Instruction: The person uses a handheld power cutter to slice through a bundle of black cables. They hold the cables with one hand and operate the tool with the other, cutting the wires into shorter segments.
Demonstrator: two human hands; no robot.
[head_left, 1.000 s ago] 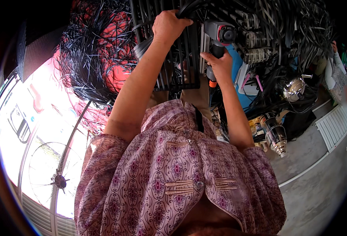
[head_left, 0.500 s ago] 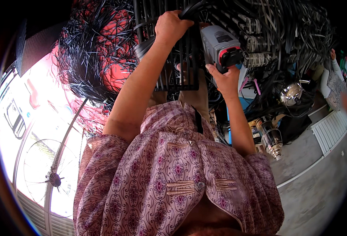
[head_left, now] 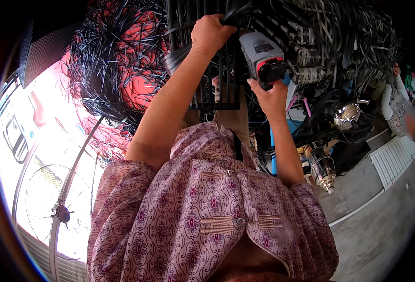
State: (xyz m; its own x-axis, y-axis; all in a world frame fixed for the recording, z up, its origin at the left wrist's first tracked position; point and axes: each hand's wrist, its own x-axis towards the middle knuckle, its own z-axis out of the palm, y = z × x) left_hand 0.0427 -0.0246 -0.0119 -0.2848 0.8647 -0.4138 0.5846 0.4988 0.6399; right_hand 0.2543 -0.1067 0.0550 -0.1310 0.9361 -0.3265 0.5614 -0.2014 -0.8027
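Observation:
My left hand (head_left: 212, 35) is closed at the top of the view, gripping black plastic straps (head_left: 238, 13) over a black slatted frame (head_left: 225, 101). Just to its right, my right hand (head_left: 271, 97) wraps round the lower end of a grey power tool (head_left: 257, 47) with red trim and a black end block. The tool's far end reaches towards the straps beside my left hand; any contact there is hidden. A looped bundle of black strap (head_left: 177, 58) lies beside my left wrist.
Tangled black strips (head_left: 99, 61) cover red material (head_left: 139, 84) at the left. More black straps (head_left: 306, 51) pile up at the far right. A shiny metal pot (head_left: 347, 115), a metal cylinder (head_left: 321, 167) and a fan (head_left: 62, 213) are nearby. Another person (head_left: 398, 108) is at the right edge.
My left hand and the straps have shifted slightly right. The tool has dipped a little leftward, still in my right hand. The person at the right edge shows more.

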